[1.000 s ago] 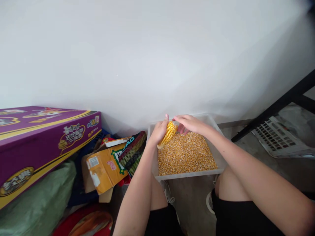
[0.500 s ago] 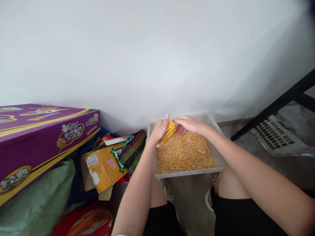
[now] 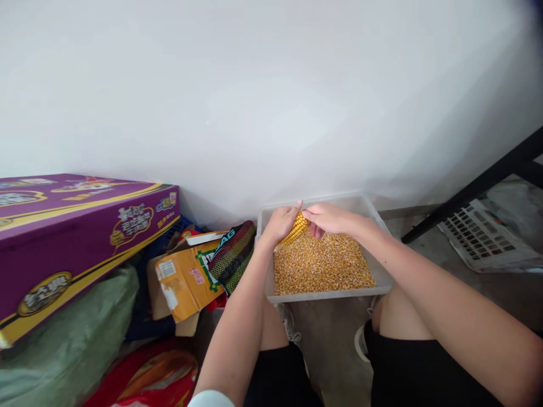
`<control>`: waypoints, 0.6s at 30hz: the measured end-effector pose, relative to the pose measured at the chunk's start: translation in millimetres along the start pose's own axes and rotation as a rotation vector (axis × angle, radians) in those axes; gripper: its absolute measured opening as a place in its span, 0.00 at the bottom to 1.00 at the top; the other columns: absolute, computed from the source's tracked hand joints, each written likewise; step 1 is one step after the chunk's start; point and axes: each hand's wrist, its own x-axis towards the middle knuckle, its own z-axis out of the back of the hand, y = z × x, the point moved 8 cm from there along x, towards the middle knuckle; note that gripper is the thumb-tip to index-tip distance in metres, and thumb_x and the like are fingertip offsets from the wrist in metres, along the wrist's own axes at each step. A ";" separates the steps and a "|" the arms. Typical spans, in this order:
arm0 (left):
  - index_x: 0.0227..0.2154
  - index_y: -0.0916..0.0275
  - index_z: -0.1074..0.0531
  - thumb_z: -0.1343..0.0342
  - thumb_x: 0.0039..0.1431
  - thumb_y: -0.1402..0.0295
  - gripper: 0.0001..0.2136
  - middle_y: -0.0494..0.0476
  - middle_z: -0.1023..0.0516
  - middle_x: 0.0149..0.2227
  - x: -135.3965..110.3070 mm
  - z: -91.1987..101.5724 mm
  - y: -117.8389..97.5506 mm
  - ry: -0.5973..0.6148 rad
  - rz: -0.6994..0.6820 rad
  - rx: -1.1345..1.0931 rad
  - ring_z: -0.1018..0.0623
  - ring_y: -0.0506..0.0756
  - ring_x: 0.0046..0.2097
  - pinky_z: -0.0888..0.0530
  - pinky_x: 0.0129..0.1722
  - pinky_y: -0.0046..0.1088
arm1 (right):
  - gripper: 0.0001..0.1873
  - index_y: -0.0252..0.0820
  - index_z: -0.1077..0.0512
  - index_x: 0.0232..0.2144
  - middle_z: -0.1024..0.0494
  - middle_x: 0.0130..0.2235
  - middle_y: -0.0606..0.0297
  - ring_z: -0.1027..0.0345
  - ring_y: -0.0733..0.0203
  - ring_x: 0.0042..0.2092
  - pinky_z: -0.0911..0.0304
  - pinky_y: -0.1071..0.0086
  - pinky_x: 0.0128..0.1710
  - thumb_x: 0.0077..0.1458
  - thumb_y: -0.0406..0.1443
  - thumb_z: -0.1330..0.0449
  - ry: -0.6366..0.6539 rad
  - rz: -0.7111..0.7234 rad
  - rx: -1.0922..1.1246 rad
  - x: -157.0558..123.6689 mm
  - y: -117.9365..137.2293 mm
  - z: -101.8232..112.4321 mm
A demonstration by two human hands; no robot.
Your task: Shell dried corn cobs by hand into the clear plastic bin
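A yellow ear of corn is gripped in my left hand, tilted over a pale plastic bin. My left thumb lies along its upper side. At the far tip of the ear, my right hand has its thumb and fingers closed against the cob; part of the tip is hidden by them. Loose corn kernels spread thickly across the floor of the bin, right under both hands.
Left of the bin lie a mesh bag and a torn yellow carton. A large purple box rests above a green sack. At right, a white plastic basket sits behind a black leg. A white wall rises behind.
My right fingers, spread beside the ear before, have closed in on its tip. The left hand keeps its hold. The whole view has shifted slightly.
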 end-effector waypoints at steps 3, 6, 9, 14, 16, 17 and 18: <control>0.17 0.63 0.41 0.63 0.55 0.42 0.28 0.50 0.40 0.19 -1.3 -0.8 0.0 0.021 0.000 -0.033 0.42 0.49 0.25 0.45 0.25 0.27 | 0.15 0.37 0.35 0.35 0.25 0.26 0.58 0.29 0.62 0.25 0.32 0.69 0.26 0.64 0.42 0.56 0.028 -0.017 0.103 -2.7 0.0 0.1; 0.17 0.63 0.41 0.62 0.54 0.42 0.27 0.50 0.40 0.19 -1.0 0.2 -1.0 0.015 0.012 -0.068 0.41 0.49 0.25 0.43 0.25 0.27 | 0.14 0.37 0.35 0.35 0.24 0.27 0.57 0.28 0.62 0.28 0.30 0.68 0.30 0.65 0.39 0.56 0.061 -0.035 0.221 -5.5 1.2 2.4; 0.16 0.63 0.43 0.64 0.55 0.42 0.28 0.51 0.41 0.19 0.8 1.2 -1.7 -0.020 0.031 -0.064 0.41 0.50 0.25 0.43 0.26 0.27 | 0.15 0.37 0.36 0.36 0.24 0.28 0.56 0.27 0.61 0.29 0.29 0.66 0.33 0.65 0.41 0.57 0.063 -0.072 0.303 -8.4 1.2 6.0; 0.16 0.63 0.40 0.67 0.56 0.43 0.29 0.52 0.38 0.19 4.1 -2.1 -1.6 -0.031 0.018 -0.004 0.39 0.51 0.27 0.41 0.28 0.28 | 0.17 0.38 0.34 0.38 0.25 0.29 0.58 0.28 0.62 0.29 0.30 0.69 0.30 0.60 0.47 0.49 0.022 -0.005 0.171 -7.6 4.2 8.7; 0.17 0.64 0.38 0.67 0.57 0.44 0.29 0.53 0.36 0.20 4.8 -3.1 -0.1 -0.028 0.009 0.011 0.38 0.52 0.28 0.40 0.29 0.28 | 0.15 0.38 0.33 0.37 0.25 0.28 0.60 0.28 0.63 0.29 0.30 0.71 0.29 0.60 0.45 0.48 0.033 0.032 0.137 -4.8 2.9 6.6; 0.17 0.64 0.38 0.67 0.57 0.44 0.29 0.54 0.35 0.21 5.0 -3.2 0.7 -0.028 0.003 0.020 0.37 0.52 0.28 0.40 0.30 0.28 | 0.14 0.38 0.34 0.37 0.26 0.28 0.60 0.29 0.64 0.28 0.31 0.72 0.28 0.61 0.44 0.48 0.049 0.038 0.142 -3.1 0.9 4.8; 0.18 0.64 0.37 0.67 0.57 0.45 0.29 0.54 0.34 0.22 5.1 -3.5 1.6 -0.024 -0.003 0.028 0.37 0.52 0.29 0.40 0.30 0.28 | 0.14 0.38 0.34 0.38 0.26 0.28 0.61 0.29 0.64 0.28 0.31 0.72 0.28 0.61 0.43 0.49 0.068 0.037 0.152 -1.3 -1.7 2.9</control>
